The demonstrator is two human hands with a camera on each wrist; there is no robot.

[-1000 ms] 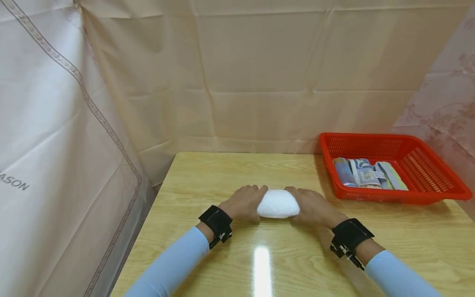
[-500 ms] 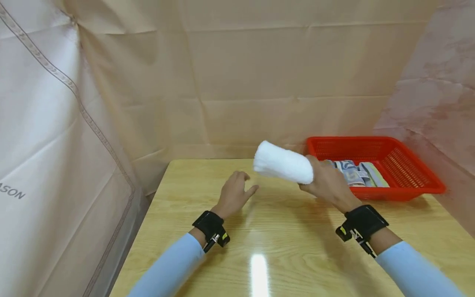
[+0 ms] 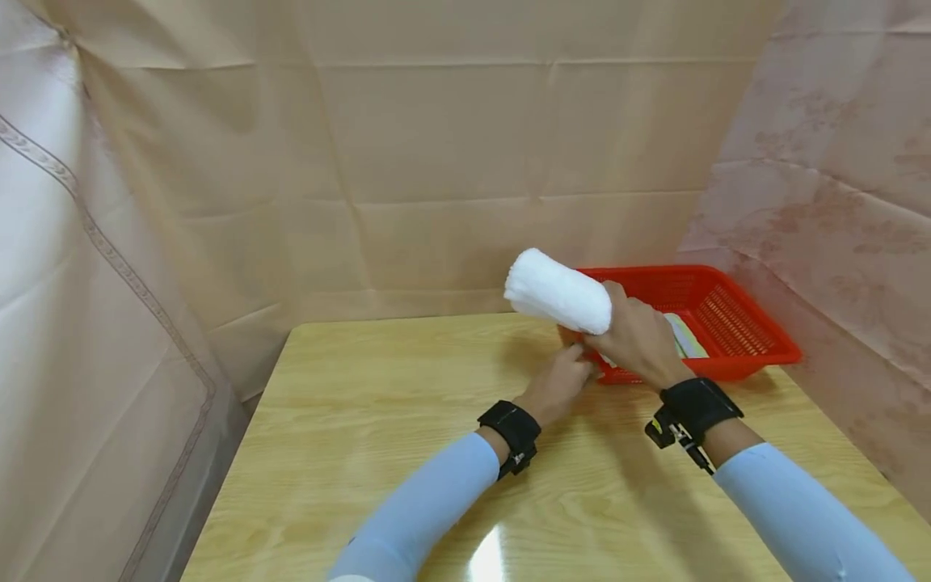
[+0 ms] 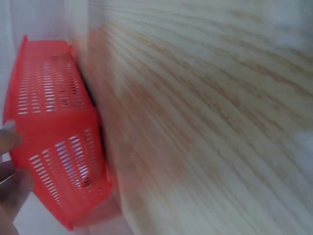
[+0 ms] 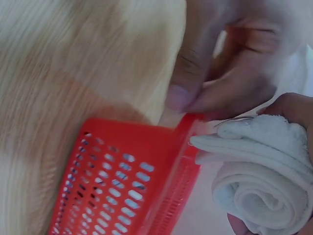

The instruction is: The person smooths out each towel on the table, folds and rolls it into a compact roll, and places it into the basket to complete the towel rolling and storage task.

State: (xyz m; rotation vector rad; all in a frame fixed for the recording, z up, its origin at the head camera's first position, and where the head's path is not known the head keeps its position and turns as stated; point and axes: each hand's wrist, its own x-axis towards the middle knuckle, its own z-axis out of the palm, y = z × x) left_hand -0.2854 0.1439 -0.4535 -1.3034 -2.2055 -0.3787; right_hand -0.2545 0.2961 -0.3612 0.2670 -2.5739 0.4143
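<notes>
A rolled white towel (image 3: 556, 291) is gripped at one end by my right hand (image 3: 643, 339), held tilted above the near left part of a red basket (image 3: 735, 369). In the right wrist view the towel's spiral end (image 5: 264, 191) faces the camera. My left hand (image 3: 556, 386) is at the basket's left corner, its thumb and fingers pinching the rim, as the right wrist view shows. The left wrist view catches only fingertips (image 4: 11, 139) against the basket's red wall (image 4: 54, 127). A folded pale green and white cloth (image 3: 685, 336) lies inside; my right hand hides the other contents.
The basket stands on a wooden table (image 3: 378, 420) at its back right. Behind hangs a beige cloth (image 3: 436, 162), with a pink patterned cloth (image 3: 829, 202) along the right and a whitish one (image 3: 87, 339) along the left.
Both hands held the towel on the table. The left hand let go and moved right to the basket's corner; the right hand lifted the towel toward the basket. The view turned right.
</notes>
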